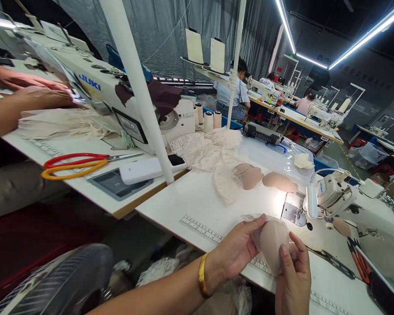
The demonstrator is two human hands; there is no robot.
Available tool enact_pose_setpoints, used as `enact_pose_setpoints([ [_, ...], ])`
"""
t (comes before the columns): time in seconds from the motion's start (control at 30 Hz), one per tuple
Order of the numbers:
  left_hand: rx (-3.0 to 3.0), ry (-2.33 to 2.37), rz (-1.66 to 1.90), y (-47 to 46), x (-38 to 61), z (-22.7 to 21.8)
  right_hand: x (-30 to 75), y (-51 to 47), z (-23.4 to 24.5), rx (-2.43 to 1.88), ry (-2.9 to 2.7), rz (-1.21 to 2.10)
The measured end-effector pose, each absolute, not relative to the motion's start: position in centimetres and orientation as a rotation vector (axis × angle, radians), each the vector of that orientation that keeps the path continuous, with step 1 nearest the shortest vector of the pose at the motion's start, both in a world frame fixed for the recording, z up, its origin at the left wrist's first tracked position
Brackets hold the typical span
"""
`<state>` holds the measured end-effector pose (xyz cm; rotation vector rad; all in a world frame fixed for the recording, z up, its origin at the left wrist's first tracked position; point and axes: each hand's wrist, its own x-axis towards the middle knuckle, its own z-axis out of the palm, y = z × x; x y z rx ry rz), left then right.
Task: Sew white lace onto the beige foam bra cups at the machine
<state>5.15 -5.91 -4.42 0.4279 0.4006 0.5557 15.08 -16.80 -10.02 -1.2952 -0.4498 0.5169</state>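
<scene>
Between my two hands is a beige bra cup (274, 245) with a sheer piece of fabric along its left side. My left hand (238, 247), with a gold bracelet at the wrist, pinches the cup's upper left edge between thumb and fingers. Its lower right edge is gripped by my right hand (294, 267), the thumb in front and the fingers partly hidden behind. The cup is held above the front of the white sewing table (197, 205). Just beyond it stands a sewing machine (328, 197) with its lamp lit. More beige cups (249, 176) lie behind, beside pale lace (228, 183).
Orange-handled snips (359, 262) and a black tool (338, 264) lie right of my hands. Red and yellow scissors (75, 165) rest on the neighbouring table, where a co-worker's hands (36, 94) work by another machine (98, 96). A white pole (138, 87) rises between the tables.
</scene>
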Motion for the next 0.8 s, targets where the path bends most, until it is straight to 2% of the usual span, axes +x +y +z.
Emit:
enact_pose_setpoints([
  [0.33,0.446,0.408,0.545,-6.1,6.0,-3.6,16.4,-16.9,-9.9,-1.207,-0.471,0.639],
  [0.6,0.538,0.341,0.452,-6.4,6.7,-3.6,15.6,-16.5,-9.0,-1.187,-0.412,0.598],
  [0.8,0.664,0.288,0.419,-5.2,6.9,-2.3,17.4,-18.4,-8.4,-1.196,-0.655,0.812],
])
